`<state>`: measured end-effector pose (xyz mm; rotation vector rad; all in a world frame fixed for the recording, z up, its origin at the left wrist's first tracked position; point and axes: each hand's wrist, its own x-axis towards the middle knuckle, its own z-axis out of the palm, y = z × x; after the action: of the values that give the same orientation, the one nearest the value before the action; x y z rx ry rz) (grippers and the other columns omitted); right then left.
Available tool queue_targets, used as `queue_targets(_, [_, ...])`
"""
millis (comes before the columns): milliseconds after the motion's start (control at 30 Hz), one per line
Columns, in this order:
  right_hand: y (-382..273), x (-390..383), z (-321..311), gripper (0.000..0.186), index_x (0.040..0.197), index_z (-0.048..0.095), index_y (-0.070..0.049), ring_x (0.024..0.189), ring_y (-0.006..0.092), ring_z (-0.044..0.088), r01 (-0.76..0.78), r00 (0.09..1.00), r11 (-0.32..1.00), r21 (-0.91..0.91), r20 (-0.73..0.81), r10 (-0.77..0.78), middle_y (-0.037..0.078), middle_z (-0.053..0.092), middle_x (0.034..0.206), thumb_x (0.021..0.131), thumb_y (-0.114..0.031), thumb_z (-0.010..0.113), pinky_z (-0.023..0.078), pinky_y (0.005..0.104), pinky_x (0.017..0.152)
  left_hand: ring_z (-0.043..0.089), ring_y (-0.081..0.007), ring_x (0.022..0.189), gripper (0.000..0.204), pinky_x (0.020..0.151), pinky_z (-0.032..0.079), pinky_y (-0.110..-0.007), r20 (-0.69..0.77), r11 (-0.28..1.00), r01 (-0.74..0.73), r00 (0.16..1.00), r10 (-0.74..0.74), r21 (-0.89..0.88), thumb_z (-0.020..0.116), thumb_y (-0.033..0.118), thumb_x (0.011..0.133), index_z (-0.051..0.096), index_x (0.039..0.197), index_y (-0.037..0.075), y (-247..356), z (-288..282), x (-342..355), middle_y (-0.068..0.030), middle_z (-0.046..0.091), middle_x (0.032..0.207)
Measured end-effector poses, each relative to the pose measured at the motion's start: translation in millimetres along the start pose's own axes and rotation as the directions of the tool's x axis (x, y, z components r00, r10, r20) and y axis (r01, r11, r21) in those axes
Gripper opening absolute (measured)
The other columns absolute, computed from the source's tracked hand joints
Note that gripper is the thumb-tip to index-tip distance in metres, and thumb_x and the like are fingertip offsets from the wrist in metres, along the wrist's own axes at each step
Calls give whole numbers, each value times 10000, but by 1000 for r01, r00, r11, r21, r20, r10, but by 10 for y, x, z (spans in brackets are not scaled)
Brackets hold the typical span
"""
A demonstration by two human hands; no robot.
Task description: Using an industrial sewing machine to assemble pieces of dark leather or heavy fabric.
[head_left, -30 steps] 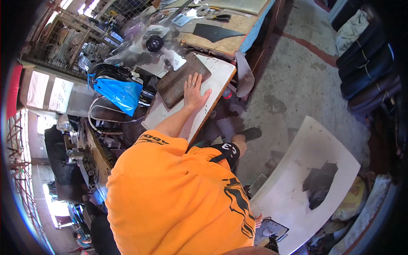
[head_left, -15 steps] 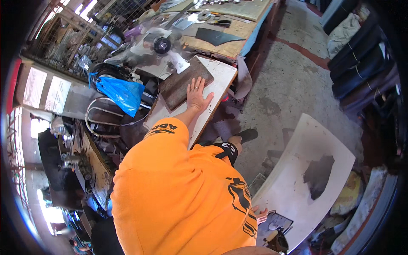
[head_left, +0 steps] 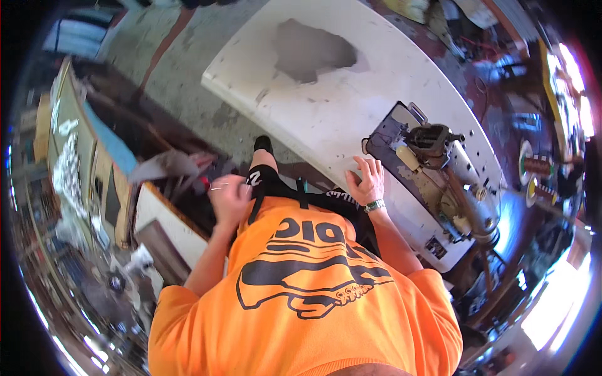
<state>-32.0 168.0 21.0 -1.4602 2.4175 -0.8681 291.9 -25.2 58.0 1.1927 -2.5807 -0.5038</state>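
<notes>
both hands are free in front of the body, the person facing a white tabletop (head_left: 401, 69), so this looks like a moment between two grips. the right hand (head_left: 369, 180) is at the near edge of that tabletop, palm partly turned down and fingers spread around nothing; whether a fingertip touches the surface, i cannot tell. the left hand (head_left: 229, 199) is blurred in front of the lap, its fingers seemingly bent; a thin bright line shows by them, and i cannot tell whether it is something pinched or only a ring

the sewing machine (head_left: 456, 188) stands on the tabletop to the right of the right hand, with its dark base plate (head_left: 384, 135) just beside the fingers. working at it would, i judge, call for the right hand to go a little further right and the left to come across the lap. a dark grey flat piece (head_left: 311, 51) lies toward the far end, well apart from both hands

the machine's bulk blocks the way to the two thread spools (head_left: 538, 165) beyond it. on the left, a brown board (head_left: 163, 252) rests on a second white tabletop (head_left: 149, 212), near a hanging grey flap (head_left: 164, 167)
</notes>
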Motion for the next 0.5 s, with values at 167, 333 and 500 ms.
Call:
queue_targets(167, [52, -128, -76, 417, 1140, 626, -51, 914, 322, 552, 15, 998, 1000, 7, -56, -14, 105, 582, 929, 750, -147, 737, 458, 432, 827, 639, -401, 1083, 546, 969, 477, -498, 814, 970, -90, 531, 237, -224, 538, 512, 929, 637, 1229, 68, 424, 2530, 6, -232, 684, 1119])
queue_targets(333, [9, -99, 26, 440, 1160, 632, -39, 904, 310, 553, 69, 997, 996, 57, -23, -68, 108, 606, 1000, 759, -171, 759, 461, 419, 833, 612, -404, 1140, 591, 1017, 453, -479, 889, 970, -185, 403, 218, -154, 612, 512, 880, 650, 1206, 21, 163, 3959, -506, -231, 658, 1195])
queue_targets(500, [55, -132, 17, 501, 1209, 632, -51, 932, 296, 560, 26, 1000, 999, 44, -10, -25, 89, 615, 1054, 746, -177, 777, 464, 406, 852, 611, -402, 1143, 587, 1017, 453, -478, 873, 925, -248, 329, 359, -287, 614, 510, 879, 654, 1199, 20, 293, 4604, -758, -231, 658, 1196])
